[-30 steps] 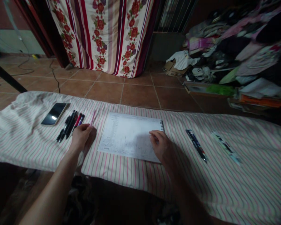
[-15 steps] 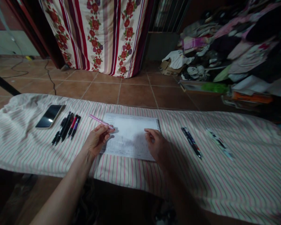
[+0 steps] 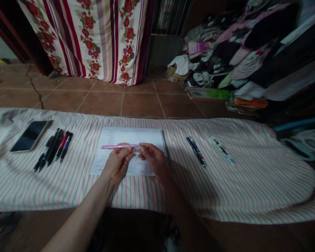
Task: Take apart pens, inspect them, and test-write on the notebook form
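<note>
My left hand (image 3: 117, 162) pinches a pink pen (image 3: 112, 146) and holds it level over a spiral notebook (image 3: 112, 137) that lies open on a striped cloth (image 3: 246, 168). My right hand (image 3: 153, 159) has its fingers closed on the pen's right end. Left of the notebook lies a row of several dark pens (image 3: 54, 148), and beyond them a black phone (image 3: 28, 135). Right of the notebook lie a dark pen (image 3: 196, 151) and a pale pen (image 3: 222, 150).
The striped cloth covers a long low surface across the view. Behind it is a brown tiled floor (image 3: 136, 101), a flowered striped curtain (image 3: 94, 38), and a heap of clothes (image 3: 233, 52) with boxes at the right.
My left hand picked the pink pen up from beside the dark pens and carried it right over the notebook. My right hand came off the page to meet its end. The view shifted right.
</note>
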### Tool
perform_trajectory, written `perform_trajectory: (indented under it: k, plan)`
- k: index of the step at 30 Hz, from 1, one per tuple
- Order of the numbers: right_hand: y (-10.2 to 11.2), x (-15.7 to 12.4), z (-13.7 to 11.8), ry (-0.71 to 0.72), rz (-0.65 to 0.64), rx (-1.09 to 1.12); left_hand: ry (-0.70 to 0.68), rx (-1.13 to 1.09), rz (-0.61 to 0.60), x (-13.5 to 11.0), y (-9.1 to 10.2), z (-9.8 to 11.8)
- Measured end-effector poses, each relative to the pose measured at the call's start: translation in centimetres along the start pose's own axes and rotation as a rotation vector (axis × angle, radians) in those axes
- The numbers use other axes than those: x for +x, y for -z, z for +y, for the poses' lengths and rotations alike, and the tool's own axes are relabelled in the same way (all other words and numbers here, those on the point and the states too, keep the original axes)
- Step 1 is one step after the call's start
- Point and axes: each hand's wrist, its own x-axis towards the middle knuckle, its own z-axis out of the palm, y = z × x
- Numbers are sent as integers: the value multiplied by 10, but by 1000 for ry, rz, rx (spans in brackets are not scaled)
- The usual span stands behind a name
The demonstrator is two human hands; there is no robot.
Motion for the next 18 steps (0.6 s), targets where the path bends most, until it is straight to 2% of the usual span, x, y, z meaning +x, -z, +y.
perform_trajectory:
  k: [8,13,18]
  plan:
    - [7,-4,-14,16,59,30,-67,61,-44,-2,-16,-17]
    - [12,-2,-10,-24,107,66,-10,87,-61,-3,-19,-20]
    - [16,-2,-9,-55,135,107,12,89,-14,-3,-23,-19]
